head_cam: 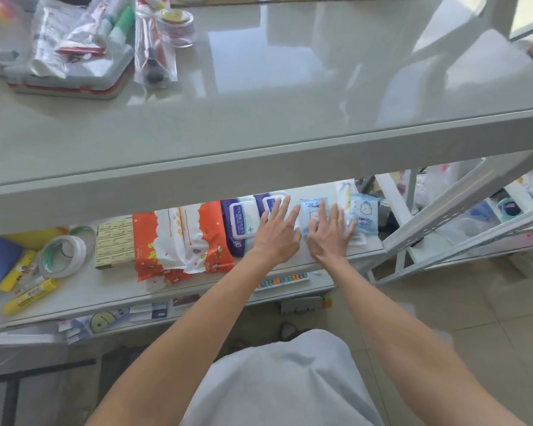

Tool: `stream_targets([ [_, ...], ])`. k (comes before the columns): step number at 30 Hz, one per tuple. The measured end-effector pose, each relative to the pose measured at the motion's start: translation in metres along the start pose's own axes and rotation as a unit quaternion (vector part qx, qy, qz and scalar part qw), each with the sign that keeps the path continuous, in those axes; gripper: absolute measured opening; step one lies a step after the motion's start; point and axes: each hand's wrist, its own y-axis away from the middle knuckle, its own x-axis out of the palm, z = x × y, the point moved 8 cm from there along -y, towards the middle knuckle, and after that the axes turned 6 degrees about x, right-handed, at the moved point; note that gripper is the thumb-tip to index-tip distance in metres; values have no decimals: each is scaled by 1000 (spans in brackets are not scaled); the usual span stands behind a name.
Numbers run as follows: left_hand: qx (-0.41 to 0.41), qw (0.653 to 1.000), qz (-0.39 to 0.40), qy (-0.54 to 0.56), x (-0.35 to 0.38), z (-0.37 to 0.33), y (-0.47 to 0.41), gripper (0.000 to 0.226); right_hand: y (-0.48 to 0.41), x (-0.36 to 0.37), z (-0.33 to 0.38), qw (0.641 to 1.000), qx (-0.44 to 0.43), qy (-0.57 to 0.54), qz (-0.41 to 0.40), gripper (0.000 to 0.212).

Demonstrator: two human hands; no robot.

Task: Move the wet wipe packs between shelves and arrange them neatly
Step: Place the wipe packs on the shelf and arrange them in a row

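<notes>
Single view: your head cam looks steeply down and forward, close above the top shelf (290, 103), wide enough to catch the lower shelf (86, 292) under its edge and floor tiles (474, 318) at right.

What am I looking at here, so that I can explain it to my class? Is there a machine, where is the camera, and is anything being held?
There is no machine. A person works with two bare hands, and the one picture comes from a camera worn on their head, looking forward and down.

On the middle shelf lie, from left to right, tape rolls, a beige box, orange wipe packs, a first purple pack, a second purple pack, a first pale blue pack and a second pale blue pack.

The left hand lies flat on the second purple pack. The right hand lies flat on the first pale blue pack. The fingers are straight, so nothing is held.

The top shelf carries plastic bags at its left end.
</notes>
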Motion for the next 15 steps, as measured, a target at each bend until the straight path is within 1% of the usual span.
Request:
stream_targets([
  [4, -1, 999, 32, -22, 13, 1, -3, 61, 0, 2, 5, 1000, -27, 8, 5, 64],
  [7, 14, 998, 51, -40, 23, -7, -9, 61, 5, -1, 16, 997, -79, -3, 1, 63],
  [8, 22, 998, 53, -40, 26, -13, -12, 60, 6, -10, 16, 995, -98, -14, -17, 60],
  [10, 36, 997, 58, -45, 32, -25, -19, 59, 0, -39, 6, 989, -107, -46, -97, 51],
  [11, 41, 996, 65, -53, 35, -29, -22, 60, -7, -54, -5, 985, -80, -57, -139, 49],
  [12, 47, 994, 77, -64, 40, -33, -23, 61, -16, -64, -19, 985, -36, -61, -159, 49],
  [13, 54, 992, 90, -76, 45, -35, -25, 62, -27, -66, -33, 987, 14, -63, -149, 49],
  [15, 66, 986, 111, -110, 56, -38, -25, 61, -44, -57, -50, 990, 92, -71, -74, 52],
])
